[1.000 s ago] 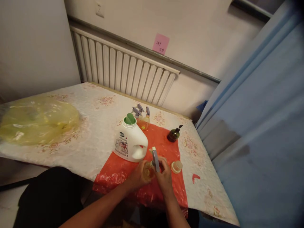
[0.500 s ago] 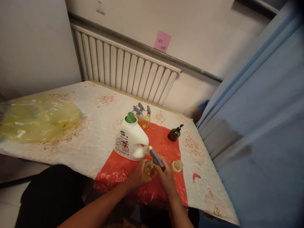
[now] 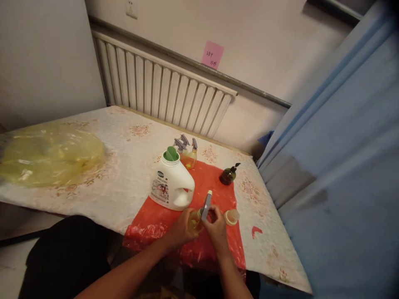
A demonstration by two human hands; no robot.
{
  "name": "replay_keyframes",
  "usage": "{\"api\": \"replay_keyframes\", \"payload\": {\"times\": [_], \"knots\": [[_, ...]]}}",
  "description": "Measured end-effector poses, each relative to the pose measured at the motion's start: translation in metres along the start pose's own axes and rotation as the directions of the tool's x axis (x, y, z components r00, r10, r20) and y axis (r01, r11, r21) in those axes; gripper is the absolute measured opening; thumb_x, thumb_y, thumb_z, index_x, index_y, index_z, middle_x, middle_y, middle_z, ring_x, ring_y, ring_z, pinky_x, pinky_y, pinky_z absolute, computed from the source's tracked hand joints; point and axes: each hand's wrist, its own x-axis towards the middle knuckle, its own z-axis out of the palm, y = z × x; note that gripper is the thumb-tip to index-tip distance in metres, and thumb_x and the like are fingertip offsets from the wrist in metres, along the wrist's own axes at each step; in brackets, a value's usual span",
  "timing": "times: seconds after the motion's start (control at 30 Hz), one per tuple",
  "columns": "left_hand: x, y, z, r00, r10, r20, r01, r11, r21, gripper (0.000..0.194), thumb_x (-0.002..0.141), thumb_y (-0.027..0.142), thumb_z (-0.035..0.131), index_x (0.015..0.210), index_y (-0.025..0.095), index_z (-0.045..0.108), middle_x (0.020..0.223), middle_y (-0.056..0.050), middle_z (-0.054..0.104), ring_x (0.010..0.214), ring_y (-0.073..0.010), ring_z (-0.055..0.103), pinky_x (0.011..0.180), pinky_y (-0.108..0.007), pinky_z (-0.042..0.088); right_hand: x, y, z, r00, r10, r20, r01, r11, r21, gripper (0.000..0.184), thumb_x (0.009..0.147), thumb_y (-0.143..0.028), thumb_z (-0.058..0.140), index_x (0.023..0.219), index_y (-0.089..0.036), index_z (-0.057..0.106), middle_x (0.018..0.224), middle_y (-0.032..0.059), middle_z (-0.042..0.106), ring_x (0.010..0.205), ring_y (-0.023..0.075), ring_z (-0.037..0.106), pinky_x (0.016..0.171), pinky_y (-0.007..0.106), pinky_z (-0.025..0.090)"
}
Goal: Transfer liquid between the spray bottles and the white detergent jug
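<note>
The left hand [image 3: 183, 229] wraps its fingers around the clear body of a spray bottle [image 3: 194, 224], which holds a yellowish liquid. The right hand [image 3: 218, 228] has its thumb and fingers closed on the grey spray head [image 3: 206, 207] at the top of the same bottle. Both hands hold the bottle above a red plastic sheet [image 3: 215, 187], toward the near edge of the table [image 3: 124, 166].

A white jug [image 3: 168, 187] stands just beyond the left hand, at the left edge of the sheet, with a green cup [image 3: 171, 154] in its mouth. Behind the jug, at the sheet's far edge, is a group of other spray bottles [image 3: 192, 159] with grey heads. A dark green pump bottle [image 3: 228, 177] stands near the sheet's far right corner. Near the right hand, by the sheet's right edge, sits a pale cap [image 3: 231, 217]. A red scrap [image 3: 256, 231] lies on the floral cloth [image 3: 249, 187], nearer the table's right edge. Toward the left end spreads a yellow plastic bag [image 3: 52, 155].
</note>
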Motion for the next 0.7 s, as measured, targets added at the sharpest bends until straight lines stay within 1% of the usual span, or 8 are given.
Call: {"api": "replay_keyframes", "payload": {"times": [0.07,0.13,0.27,0.37,0.43,0.5,0.57,0.7], "knots": [[0.0,-0.001,0.0,1.0,0.007,-0.006,-0.007,1.0,0.001,0.057,0.064,0.023,0.074,0.115,0.021,0.048,0.108,-0.007,0.062,0.097,-0.0248,0.061,0.085,-0.04,0.05,0.001,0.001,0.002,1.0,-0.011,-0.002,0.01,1.0,-0.013,0.022,0.07,-0.019,0.069,0.09,-0.02,0.06,0.087,0.0013,0.063,0.084,0.0188,0.061,0.08,0.031,0.05],[0.001,-0.002,0.001,1.0,0.011,-0.011,-0.011,1.0,0.002,0.055,0.065,0.024,0.074,0.114,0.021,0.049,0.107,-0.006,0.062,0.096,-0.0243,0.061,0.085,-0.039,0.05,0.002,-0.001,0.002,0.999,-0.026,0.021,0.026,0.999,-0.028,0.023,0.07,-0.019,0.069,0.091,-0.02,0.063,0.09,0.0021,0.063,0.085,0.0192,0.06,0.081,0.031,0.049],[0.001,-0.003,0.002,1.0,0.014,-0.018,-0.014,1.0,0.001,0.059,0.064,0.023,0.074,0.117,0.022,0.047,0.108,-0.007,0.063,0.096,-0.0244,0.062,0.084,-0.039,0.051,0.002,-0.011,-0.002,0.993,-0.049,0.11,0.053,0.998,-0.037,0.018,0.075,-0.021,0.066,0.093,-0.021,0.068,0.097,0.004,0.065,0.094,0.0214,0.059,0.086,0.033,0.048],[0.0,-0.003,0.001,1.0,0.018,-0.016,-0.018,1.0,-0.004,0.06,0.064,0.022,0.074,0.118,0.022,0.046,0.11,-0.008,0.062,0.096,-0.0246,0.062,0.083,-0.039,0.051,0.002,-0.013,-0.006,0.99,-0.03,0.14,0.035,0.999,-0.033,0.021,0.078,-0.022,0.063,0.099,-0.022,0.069,0.104,0.0054,0.067,0.101,0.0228,0.06,0.09,0.035,0.047],[0.0,-0.003,0.001,1.0,0.021,-0.012,-0.022,1.0,-0.008,0.059,0.064,0.021,0.074,0.117,0.022,0.047,0.11,-0.007,0.063,0.096,-0.0244,0.062,0.084,-0.039,0.052,0.001,-0.009,-0.006,0.993,-0.005,0.117,0.01,0.999,-0.039,0.019,0.077,-0.022,0.064,0.095,-0.02,0.068,0.098,0.0049,0.068,0.095,0.0225,0.062,0.086,0.034,0.048],[0.0,-0.003,0.0,1.0,0.025,-0.01,-0.025,1.0,-0.014,0.058,0.065,0.022,0.073,0.117,0.022,0.047,0.11,-0.007,0.063,0.096,-0.0242,0.062,0.084,-0.039,0.052,0.001,-0.004,-0.003,0.998,0.014,0.066,-0.011,0.999,-0.048,0.015,0.073,-0.021,0.067,0.088,-0.019,0.066,0.087,0.0028,0.068,0.085,0.0211,0.062,0.079,0.032,0.05],[0.0,-0.003,0.0,1.0,0.028,-0.012,-0.028,0.999,-0.021,0.057,0.066,0.022,0.073,0.117,0.022,0.047,0.109,-0.006,0.063,0.096,-0.0241,0.063,0.084,-0.039,0.052,0.0,0.001,0.001,1.0,0.026,0.006,-0.026,0.998,-0.057,0.015,0.07,-0.021,0.069,0.083,-0.019,0.063,0.08,0.0007,0.066,0.077,0.0196,0.061,0.074,0.03,0.049],[0.001,-0.003,0.001,0.999,0.037,-0.014,-0.038,0.999,-0.035,0.055,0.067,0.024,0.073,0.116,0.02,0.048,0.108,-0.007,0.065,0.096,-0.0242,0.063,0.084,-0.037,0.052,-0.003,0.005,0.01,0.997,0.036,-0.067,-0.04,0.998,-0.057,0.018,0.07,-0.02,0.068,0.086,-0.018,0.062,0.083,0.0021,0.067,0.079,0.0195,0.061,0.075,0.029,0.048]]}}
